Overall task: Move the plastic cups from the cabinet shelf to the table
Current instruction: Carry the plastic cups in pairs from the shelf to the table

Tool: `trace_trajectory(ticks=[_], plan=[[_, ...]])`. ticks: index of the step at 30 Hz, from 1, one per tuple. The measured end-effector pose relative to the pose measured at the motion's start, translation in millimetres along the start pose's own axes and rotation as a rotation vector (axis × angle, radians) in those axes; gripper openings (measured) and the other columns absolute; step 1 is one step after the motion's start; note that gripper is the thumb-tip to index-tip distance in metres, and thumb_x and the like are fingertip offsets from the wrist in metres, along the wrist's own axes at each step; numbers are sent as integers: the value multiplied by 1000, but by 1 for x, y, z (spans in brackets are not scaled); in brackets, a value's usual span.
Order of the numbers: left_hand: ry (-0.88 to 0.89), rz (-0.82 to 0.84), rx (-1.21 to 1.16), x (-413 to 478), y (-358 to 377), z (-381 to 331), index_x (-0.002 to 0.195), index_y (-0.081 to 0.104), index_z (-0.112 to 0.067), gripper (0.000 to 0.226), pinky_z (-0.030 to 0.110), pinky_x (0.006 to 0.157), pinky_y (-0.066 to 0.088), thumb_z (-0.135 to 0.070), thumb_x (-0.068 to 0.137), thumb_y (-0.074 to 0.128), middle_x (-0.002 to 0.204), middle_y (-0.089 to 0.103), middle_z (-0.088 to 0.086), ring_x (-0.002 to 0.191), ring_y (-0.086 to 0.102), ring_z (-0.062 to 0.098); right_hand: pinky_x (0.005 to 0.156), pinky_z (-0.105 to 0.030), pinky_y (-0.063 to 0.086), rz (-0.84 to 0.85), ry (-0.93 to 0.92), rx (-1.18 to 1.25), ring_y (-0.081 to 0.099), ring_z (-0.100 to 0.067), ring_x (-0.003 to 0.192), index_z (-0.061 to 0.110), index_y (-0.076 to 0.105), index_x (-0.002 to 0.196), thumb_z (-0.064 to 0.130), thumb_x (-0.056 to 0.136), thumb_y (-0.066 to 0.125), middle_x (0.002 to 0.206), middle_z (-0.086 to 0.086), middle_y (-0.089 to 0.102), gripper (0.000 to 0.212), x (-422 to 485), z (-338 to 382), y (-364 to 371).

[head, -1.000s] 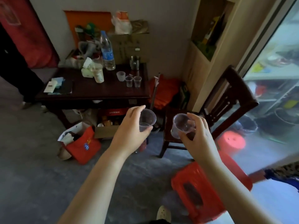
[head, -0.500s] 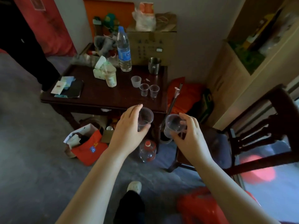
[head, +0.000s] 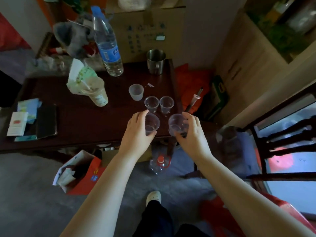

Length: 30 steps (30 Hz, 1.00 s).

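Observation:
My left hand (head: 138, 130) grips a clear plastic cup (head: 152, 124) and my right hand (head: 191, 132) grips another clear plastic cup (head: 177, 124). Both cups are upright over the near right corner of the dark wooden table (head: 82, 124); whether they touch its top I cannot tell. Just beyond them two more clear cups (head: 151, 103) (head: 166, 104) stand side by side on the table, with a frosted white cup (head: 136, 92) behind them to the left. The cabinet (head: 253, 53) stands at the right, its shelf holding green things.
On the table are a water bottle (head: 107, 45), a metal mug (head: 156, 62), a tissue pack with a drink cup (head: 97, 93), a phone (head: 46, 121) and papers. A cardboard box (head: 147, 26) stands behind. A dark chair (head: 280, 144), a red stool (head: 227, 218), a bottle (head: 159, 164) and a bag (head: 80, 173) crowd the floor.
I have walked up to the table. Both hands have carried their cups forward, from mid-air over the floor to above the table's near right corner.

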<state>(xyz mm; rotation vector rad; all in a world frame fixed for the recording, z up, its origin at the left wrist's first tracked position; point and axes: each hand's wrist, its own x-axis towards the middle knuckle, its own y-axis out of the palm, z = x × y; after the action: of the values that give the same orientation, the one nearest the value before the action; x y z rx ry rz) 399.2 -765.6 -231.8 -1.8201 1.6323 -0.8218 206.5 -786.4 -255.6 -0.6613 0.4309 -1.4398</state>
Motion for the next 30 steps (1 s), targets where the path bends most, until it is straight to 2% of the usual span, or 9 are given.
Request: trace_trajectory(ticks=[4, 9, 12, 17, 23, 28, 30], plan=[[0, 43, -14, 32, 23, 25, 140, 32, -16, 71, 30, 96, 42, -21, 80, 70, 137, 41, 4, 125, 41, 21, 80, -29, 50, -20, 22, -21, 51, -19, 118, 16, 40, 137, 17, 80, 71, 134, -6, 44, 66, 30, -11, 29], [-16, 50, -35, 55, 49, 48, 141, 30, -15, 73, 27, 92, 40, -18, 80, 70, 139, 40, 5, 126, 40, 23, 86, -40, 52, 16, 50, -63, 48, -23, 121, 11, 40, 138, 13, 80, 70, 134, -7, 43, 65, 54, -24, 56], [-17, 65, -32, 63, 59, 56, 141, 31, -14, 71, 29, 93, 43, -17, 81, 69, 140, 39, 5, 127, 40, 23, 87, -42, 52, 33, 67, -101, 48, -22, 121, 10, 41, 138, 11, 81, 70, 135, -7, 44, 64, 59, -31, 66], [-23, 81, -41, 70, 68, 67, 142, 29, -14, 71, 34, 96, 46, -15, 82, 67, 143, 36, 6, 129, 38, 24, 87, -40, 52, 35, 135, -95, 49, -20, 120, 13, 40, 138, 12, 80, 71, 135, -5, 43, 66, 64, -42, 77], [5, 82, -34, 74, 76, 71, 145, 23, -16, 75, 32, 95, 46, -15, 84, 66, 149, 29, 5, 133, 36, 23, 88, -39, 52, 32, 180, -77, 50, -18, 120, 15, 39, 138, 14, 80, 72, 135, -5, 42, 67, 69, -48, 81], [15, 70, -38, 76, 82, 77, 145, 23, -16, 75, 28, 94, 45, -13, 84, 66, 151, 24, 6, 136, 34, 22, 86, -28, 47, 36, 178, -93, 50, -17, 120, 17, 39, 138, 14, 79, 73, 135, -4, 43, 69, 74, -50, 87], [9, 70, -43, 77, 83, 78, 145, 23, -16, 75, 29, 92, 47, -13, 84, 66, 151, 24, 6, 135, 35, 23, 85, -28, 47, 42, 171, -101, 50, -17, 120, 18, 38, 138, 14, 79, 73, 135, -3, 43, 69, 76, -50, 89]])
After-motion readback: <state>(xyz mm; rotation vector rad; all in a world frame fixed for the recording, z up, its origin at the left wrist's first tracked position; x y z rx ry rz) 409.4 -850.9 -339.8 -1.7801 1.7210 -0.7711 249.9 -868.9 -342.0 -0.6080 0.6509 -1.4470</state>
